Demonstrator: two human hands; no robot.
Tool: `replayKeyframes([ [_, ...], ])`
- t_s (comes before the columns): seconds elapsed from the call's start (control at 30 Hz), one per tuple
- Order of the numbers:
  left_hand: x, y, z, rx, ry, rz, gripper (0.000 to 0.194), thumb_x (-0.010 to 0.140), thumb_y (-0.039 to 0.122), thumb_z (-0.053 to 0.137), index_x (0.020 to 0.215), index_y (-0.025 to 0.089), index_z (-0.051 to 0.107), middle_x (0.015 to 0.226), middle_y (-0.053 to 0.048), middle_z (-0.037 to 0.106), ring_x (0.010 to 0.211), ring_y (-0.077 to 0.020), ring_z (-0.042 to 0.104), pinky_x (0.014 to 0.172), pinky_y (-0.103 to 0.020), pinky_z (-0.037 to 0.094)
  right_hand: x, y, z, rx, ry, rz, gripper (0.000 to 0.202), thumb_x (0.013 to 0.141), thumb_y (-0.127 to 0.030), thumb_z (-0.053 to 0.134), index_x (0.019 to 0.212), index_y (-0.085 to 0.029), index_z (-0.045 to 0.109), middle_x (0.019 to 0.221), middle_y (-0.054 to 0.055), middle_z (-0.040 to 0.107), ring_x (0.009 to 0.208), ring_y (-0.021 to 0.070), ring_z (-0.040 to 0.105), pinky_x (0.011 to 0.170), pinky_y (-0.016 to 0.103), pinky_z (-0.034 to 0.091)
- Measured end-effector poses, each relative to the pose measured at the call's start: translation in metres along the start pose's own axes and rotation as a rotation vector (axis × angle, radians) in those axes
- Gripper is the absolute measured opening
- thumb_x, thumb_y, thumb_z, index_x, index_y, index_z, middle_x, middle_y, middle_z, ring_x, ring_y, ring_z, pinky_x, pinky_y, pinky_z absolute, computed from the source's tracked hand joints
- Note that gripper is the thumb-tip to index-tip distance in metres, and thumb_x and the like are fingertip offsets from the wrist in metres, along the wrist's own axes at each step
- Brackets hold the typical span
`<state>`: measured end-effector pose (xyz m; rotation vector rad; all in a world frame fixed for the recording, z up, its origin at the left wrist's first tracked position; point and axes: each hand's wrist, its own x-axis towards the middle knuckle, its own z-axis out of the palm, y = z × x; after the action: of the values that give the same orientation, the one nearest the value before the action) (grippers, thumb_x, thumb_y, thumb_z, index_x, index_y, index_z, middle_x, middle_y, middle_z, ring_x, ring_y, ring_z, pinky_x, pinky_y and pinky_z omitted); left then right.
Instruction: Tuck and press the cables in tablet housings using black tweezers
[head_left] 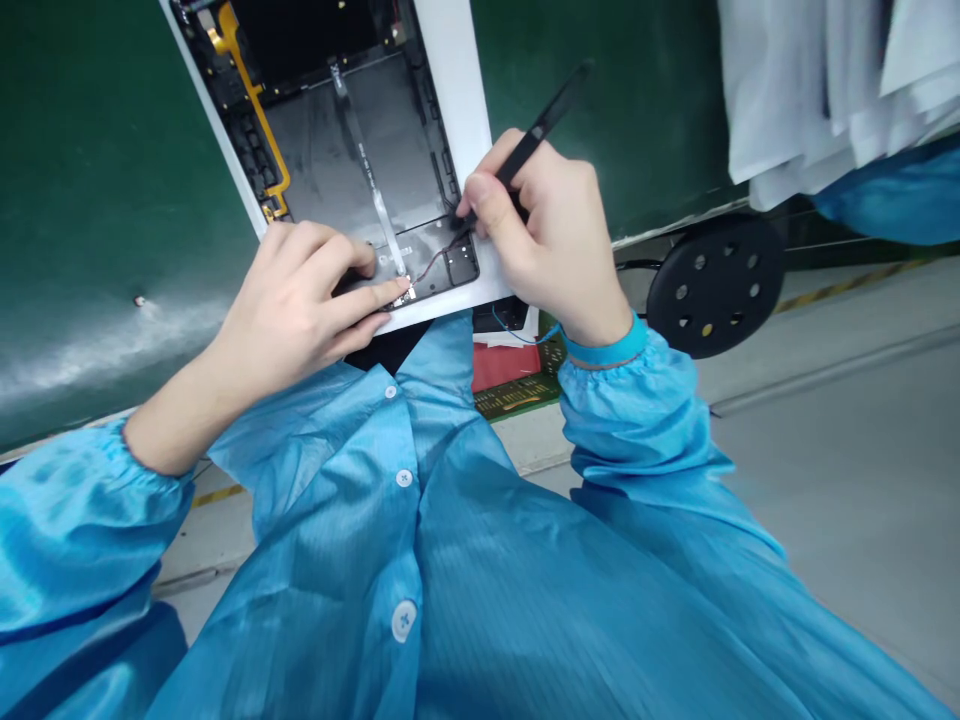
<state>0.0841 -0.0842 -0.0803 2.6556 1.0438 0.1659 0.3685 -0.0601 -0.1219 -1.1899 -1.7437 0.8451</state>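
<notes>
At the near end of the open device (315,150), on the green surface (90,180), my left hand (300,300) is pressing 1 fingertip beside the pale ribbon cable (367,175), fingers bent, gripping nothing visible. My right hand (555,225) is pinching 1 black tool (547,120) over the right edge.

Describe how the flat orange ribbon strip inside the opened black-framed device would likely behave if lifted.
The flat orange ribbon strip would probably flex, since it looks thin. It is likely light for its length, being so narrow. Its angled bends beside the grey inner plate might crease if pulled.
</notes>
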Motion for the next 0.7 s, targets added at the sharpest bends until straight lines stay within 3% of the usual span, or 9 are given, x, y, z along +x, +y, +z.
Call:
replayKeyframes([
  [0.1,0.000,0.005,-0.008,-0.025,0.031,-0.009,0.037,0.111,0.050,0.058,0.140,0.036,0.077,0.127,-0.010,0.073,0.123,-0.0319,0.066,0.109,-0.055,0.050,-0.005,0.003,0.002,0.076,0.047,0.028,0.047,0.107,-0.072,0.054,0.084,-0.032,0.064,0.079,0.002,0.069,0.069,0.0229,0.064,0.074,0.040,0.053],
  [0.2,0.007,0.000,-0.033,-0.192,0.058,-0.103,0.038,0.108,0.053,0.062,0.138,0.035,0.078,0.129,-0.007,0.075,0.125,-0.0295,0.067,0.112,-0.054,0.051,-0.012,0.008,0.003,0.257,0.173,0.096,0.050,0.103,-0.077,0.059,0.083,-0.032,0.065,0.080,-0.001,0.068,0.069,0.0186,0.061,0.076,0.038,0.057],
  [0.27,0.014,-0.011,-0.057,-0.306,0.168,-0.272,0.043,0.101,0.054,0.072,0.139,0.033,0.077,0.135,-0.004,0.075,0.132,-0.0302,0.065,0.121,-0.056,0.049,-0.016,0.010,0.001,0.385,0.281,0.123,0.050,0.101,-0.078,0.062,0.082,-0.032,0.065,0.083,-0.001,0.067,0.075,0.0188,0.064,0.080,0.038,0.060],
  [0.33,0.016,-0.023,-0.079,-0.471,0.302,-0.503,0.045,0.097,0.052,0.075,0.137,0.032,0.077,0.141,-0.001,0.073,0.137,-0.0329,0.065,0.126,-0.061,0.048,-0.019,0.010,-0.003,0.512,0.340,0.160,0.052,0.100,-0.081,0.063,0.082,-0.032,0.064,0.094,0.000,0.071,0.093,0.0225,0.072,0.092,0.042,0.063],
  [0.43,0.007,-0.028,-0.098,-0.910,0.332,-0.904,0.031,0.096,0.047,0.072,0.122,0.030,0.075,0.148,-0.001,0.071,0.142,-0.0355,0.064,0.128,-0.064,0.052,-0.019,0.003,-0.011,0.703,0.243,0.299,0.055,0.095,-0.082,0.069,0.083,-0.029,0.061,0.127,0.003,0.078,0.134,0.0296,0.072,0.108,0.050,0.065],
  [0.53,-0.009,-0.005,-0.094,-1.180,0.320,-1.126,0.026,0.096,0.041,0.068,0.115,0.023,0.067,0.148,-0.009,0.069,0.138,-0.0337,0.068,0.126,-0.062,0.056,-0.015,-0.008,-0.018,0.845,0.146,0.429,0.053,0.087,-0.077,0.084,0.083,-0.027,0.065,0.140,0.006,0.078,0.147,0.0330,0.067,0.114,0.051,0.065],
  [0.7,-0.007,0.034,-0.070,-1.361,0.465,-1.216,0.027,0.103,0.034,0.051,0.122,0.017,0.059,0.124,-0.015,0.074,0.109,-0.0230,0.075,0.108,-0.043,0.063,-0.002,-0.023,-0.019,0.945,0.003,0.551,0.053,0.072,-0.072,0.096,0.072,-0.026,0.072,0.138,0.010,0.081,0.135,0.0330,0.076,0.113,0.044,0.066],
])
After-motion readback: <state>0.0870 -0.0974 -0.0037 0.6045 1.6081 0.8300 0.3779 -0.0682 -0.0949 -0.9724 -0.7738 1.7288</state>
